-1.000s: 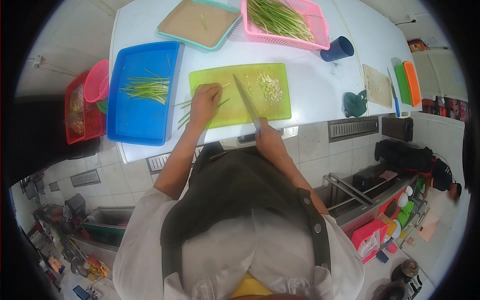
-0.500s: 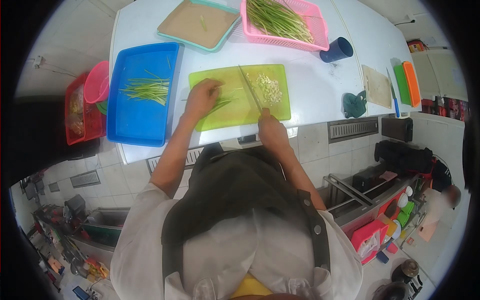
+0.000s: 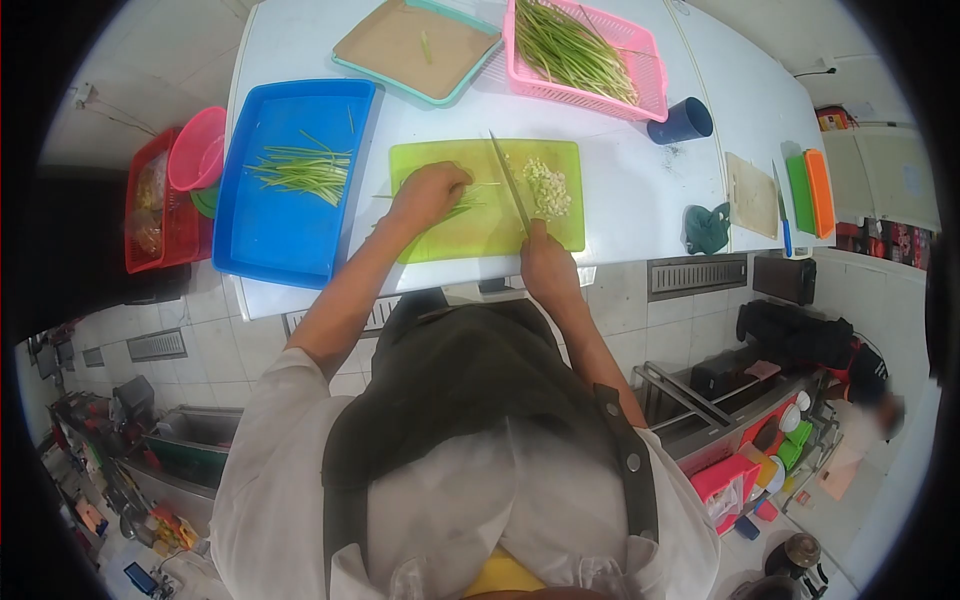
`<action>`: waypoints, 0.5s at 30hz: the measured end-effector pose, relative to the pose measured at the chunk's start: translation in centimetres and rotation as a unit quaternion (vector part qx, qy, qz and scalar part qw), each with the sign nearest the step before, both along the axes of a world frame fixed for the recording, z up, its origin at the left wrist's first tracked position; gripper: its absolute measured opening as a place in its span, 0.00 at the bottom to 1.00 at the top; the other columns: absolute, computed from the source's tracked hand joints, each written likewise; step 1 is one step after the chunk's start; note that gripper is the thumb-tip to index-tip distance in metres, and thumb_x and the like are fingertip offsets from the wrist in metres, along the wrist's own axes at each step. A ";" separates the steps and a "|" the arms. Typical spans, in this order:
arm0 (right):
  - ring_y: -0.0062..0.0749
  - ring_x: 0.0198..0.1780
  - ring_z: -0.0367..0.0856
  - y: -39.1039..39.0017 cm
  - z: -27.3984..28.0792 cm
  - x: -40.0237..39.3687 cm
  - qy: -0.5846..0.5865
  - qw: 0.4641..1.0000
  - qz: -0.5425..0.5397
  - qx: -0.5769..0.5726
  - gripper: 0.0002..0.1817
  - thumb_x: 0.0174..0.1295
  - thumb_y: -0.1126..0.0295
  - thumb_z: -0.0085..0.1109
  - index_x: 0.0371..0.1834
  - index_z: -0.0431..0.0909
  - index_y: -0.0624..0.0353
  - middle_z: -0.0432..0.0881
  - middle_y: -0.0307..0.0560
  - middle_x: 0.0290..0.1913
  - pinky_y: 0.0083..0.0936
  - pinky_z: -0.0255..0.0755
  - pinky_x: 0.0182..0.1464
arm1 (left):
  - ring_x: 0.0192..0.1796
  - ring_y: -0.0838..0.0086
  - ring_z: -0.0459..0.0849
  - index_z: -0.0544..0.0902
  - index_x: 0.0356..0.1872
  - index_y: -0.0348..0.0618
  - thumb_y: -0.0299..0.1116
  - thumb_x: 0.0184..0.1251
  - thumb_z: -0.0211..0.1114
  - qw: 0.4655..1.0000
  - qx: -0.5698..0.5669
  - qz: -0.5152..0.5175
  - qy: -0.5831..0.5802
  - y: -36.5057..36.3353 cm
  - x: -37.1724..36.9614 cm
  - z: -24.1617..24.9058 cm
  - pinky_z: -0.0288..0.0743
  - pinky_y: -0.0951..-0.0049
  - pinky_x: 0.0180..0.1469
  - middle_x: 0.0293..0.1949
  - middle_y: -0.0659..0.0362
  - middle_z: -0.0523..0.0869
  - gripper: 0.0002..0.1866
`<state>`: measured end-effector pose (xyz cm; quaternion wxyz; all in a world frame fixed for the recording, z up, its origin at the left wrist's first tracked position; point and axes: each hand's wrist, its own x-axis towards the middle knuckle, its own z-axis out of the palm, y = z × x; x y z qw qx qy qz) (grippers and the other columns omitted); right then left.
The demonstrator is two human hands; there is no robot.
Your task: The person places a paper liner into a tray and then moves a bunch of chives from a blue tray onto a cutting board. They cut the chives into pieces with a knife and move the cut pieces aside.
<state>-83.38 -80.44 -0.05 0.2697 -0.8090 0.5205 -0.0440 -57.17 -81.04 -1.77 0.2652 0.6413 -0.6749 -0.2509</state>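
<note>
On a lime-green cutting board [image 3: 490, 238], my left hand [image 3: 430, 194] is closed with curled fingers on thin green scallions [image 3: 466, 203], whose ends stick out on both sides of it. My right hand [image 3: 547, 262] grips a knife [image 3: 511, 185] by its handle at the board's near edge. The blade points away from me across the board, just right of the scallion tips. To the right of the blade lies a small heap of chopped pale scallion pieces [image 3: 547, 190]. My right fist hides most of the handle.
Left of the board stands a blue tray [image 3: 285, 235] with cut green stalks. Behind are a tan-lined tray [image 3: 400, 50] and a pink basket [image 3: 590, 103] of scallions. A dark cup [image 3: 682, 121], a green cloth [image 3: 707, 229] and a second, blue-handled knife [image 3: 784, 215] lie rightward.
My left hand has moved a little to the right over the board, closer to the blade, with the scallions. The knife stays about where it was. The whole view has shifted slightly.
</note>
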 end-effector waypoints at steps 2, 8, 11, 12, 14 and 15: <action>0.70 0.35 0.84 0.0 1.0 0.7 0.012 1.000 0.017 -0.013 0.11 0.73 0.70 0.47 0.53 0.65 0.64 0.84 0.69 0.34 0.61 0.78 0.39 | 0.47 0.50 0.87 0.89 0.45 0.40 0.26 0.67 0.66 1.000 -0.014 -0.010 -0.008 0.0 0.0 -0.3 0.80 0.57 0.52 0.43 0.49 0.88 0.09; 0.67 0.33 0.86 -0.3 4.0 2.2 0.093 0.994 0.058 -0.005 0.10 0.69 0.74 0.48 0.50 0.65 0.68 0.84 0.68 0.29 0.56 0.81 0.37 | 0.47 0.50 0.86 0.89 0.43 0.40 0.26 0.68 0.65 0.999 -0.020 -0.040 -0.018 -0.4 0.3 -0.8 0.80 0.55 0.52 0.42 0.50 0.87 0.07; 0.65 0.33 0.87 0.7 4.6 2.2 0.104 0.994 0.044 0.008 0.09 0.69 0.74 0.47 0.49 0.65 0.68 0.85 0.68 0.29 0.55 0.81 0.37 | 0.47 0.50 0.86 0.88 0.43 0.39 0.26 0.68 0.64 0.998 -0.032 -0.051 -0.009 -0.4 0.5 -1.1 0.79 0.55 0.52 0.42 0.50 0.86 0.07; 0.65 0.33 0.87 0.9 4.5 2.2 0.106 0.994 0.038 0.012 0.09 0.70 0.74 0.47 0.48 0.65 0.67 0.85 0.68 0.29 0.55 0.81 0.37 | 0.47 0.50 0.85 0.88 0.43 0.39 0.26 0.69 0.64 0.998 -0.038 -0.053 -0.004 -0.3 0.6 -1.2 0.79 0.55 0.52 0.42 0.50 0.86 0.07; 0.65 0.33 0.87 1.3 1.5 2.6 0.101 0.995 0.001 0.012 0.09 0.70 0.73 0.47 0.48 0.66 0.67 0.85 0.69 0.29 0.56 0.81 0.37 | 0.48 0.50 0.85 0.88 0.43 0.39 0.26 0.69 0.63 0.997 -0.048 -0.054 0.000 -0.2 0.7 -1.5 0.79 0.55 0.52 0.42 0.50 0.86 0.07; 0.65 0.33 0.88 1.3 0.1 2.5 0.099 0.995 -0.019 0.011 0.08 0.70 0.73 0.47 0.48 0.66 0.66 0.85 0.69 0.30 0.56 0.81 0.37 | 0.48 0.50 0.85 0.88 0.43 0.39 0.26 0.69 0.63 0.997 -0.055 -0.055 0.002 -0.2 0.7 -1.7 0.79 0.55 0.52 0.42 0.50 0.86 0.08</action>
